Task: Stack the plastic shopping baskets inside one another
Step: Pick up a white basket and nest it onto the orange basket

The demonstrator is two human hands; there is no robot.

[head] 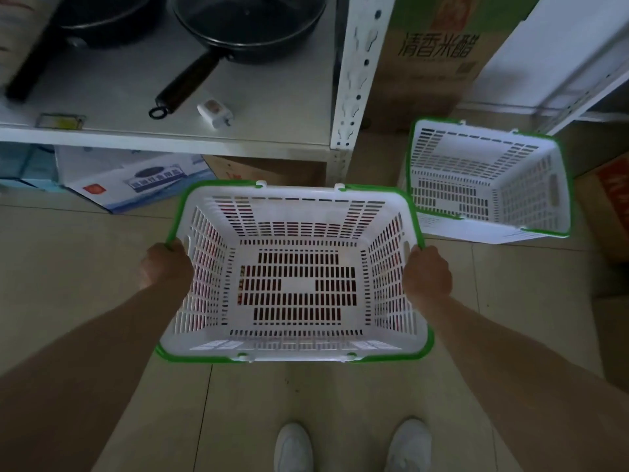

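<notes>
A white slotted plastic basket with a green rim (292,195) hangs in the air in front of me, above the tiled floor, opening upward. My left hand (166,267) grips its left rim and my right hand (427,275) grips its right rim. Something red and dark shows through the slots under its bottom; I cannot tell what it is. A second white basket with a green rim (490,233) stands on the floor to the right and farther away, apart from the held one, and seems to sit on another white basket.
A white metal shelf (163,137) with two black pans (245,32) and a small white plug stands ahead on the left. Cardboard boxes (425,69) sit behind and to the right of the floor basket. Printed boxes lie under the shelf. My white shoes (350,447) are below.
</notes>
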